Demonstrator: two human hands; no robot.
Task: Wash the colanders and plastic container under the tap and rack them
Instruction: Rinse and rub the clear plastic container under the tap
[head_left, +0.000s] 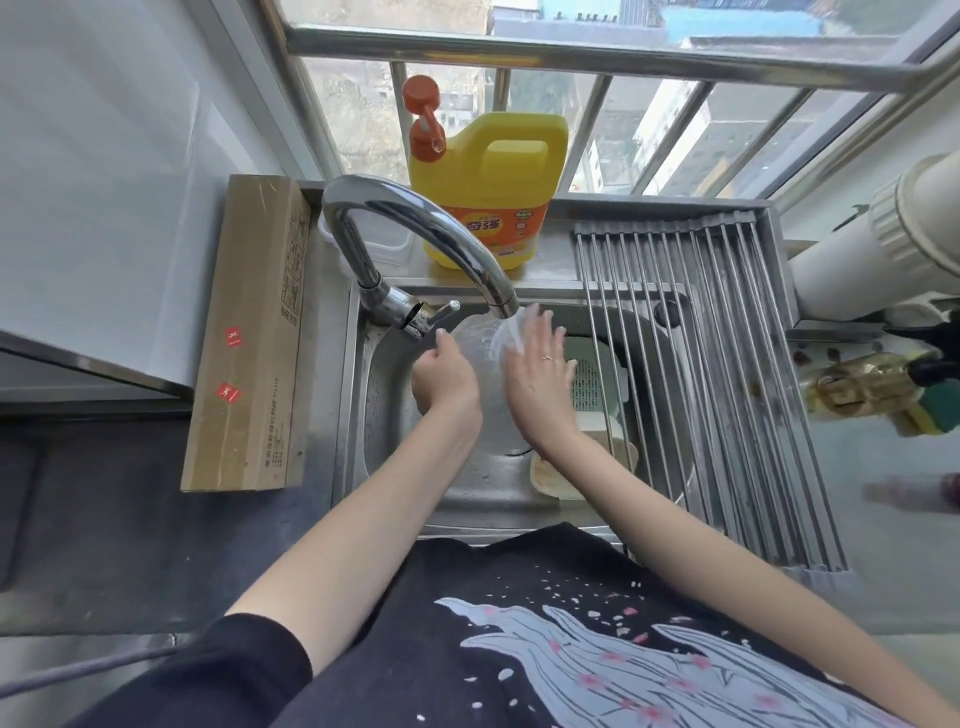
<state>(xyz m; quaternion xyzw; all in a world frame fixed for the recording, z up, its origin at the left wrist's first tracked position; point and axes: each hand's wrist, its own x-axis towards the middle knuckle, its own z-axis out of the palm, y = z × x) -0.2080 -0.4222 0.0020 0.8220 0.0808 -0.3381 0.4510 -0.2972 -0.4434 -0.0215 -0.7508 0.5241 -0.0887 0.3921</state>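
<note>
Step in hand: rinsing. The clear plastic container (480, 343) sits right under the tap (415, 234) spout, over the sink (467, 483), with water running onto it.

Left hand (444, 376) is clamped on the container's near-left rim. Right hand (537, 364) is flat, fingers spread apart, palm pressed against the container's right side; it grips nothing, looks like rubbing or steadying.

Counts:
- clear plastic container: 1, in hand
- colander: 1 certain, pale green (592, 384), lying in the sink partly under the rack (701, 364). A perforated metal wall (376, 405) by the left wrist may be a second; cannot tell.
- dirty takeaway tub (556, 475): 1, at the sink's near right
- detergent jug (488, 192): 1, on the sill behind the tap
- cardboard box (249, 338): 1, on the tabletop left of the sink

Rack bars carry nothing yet, so my read is that the task is early.

Next move, as I judge it: turn the container to rinse all sides, tip the water out, carry it right and set it mouth-down on the rack. Wet thin plastic will be slippery; needs a firm two-hand hold.
</note>
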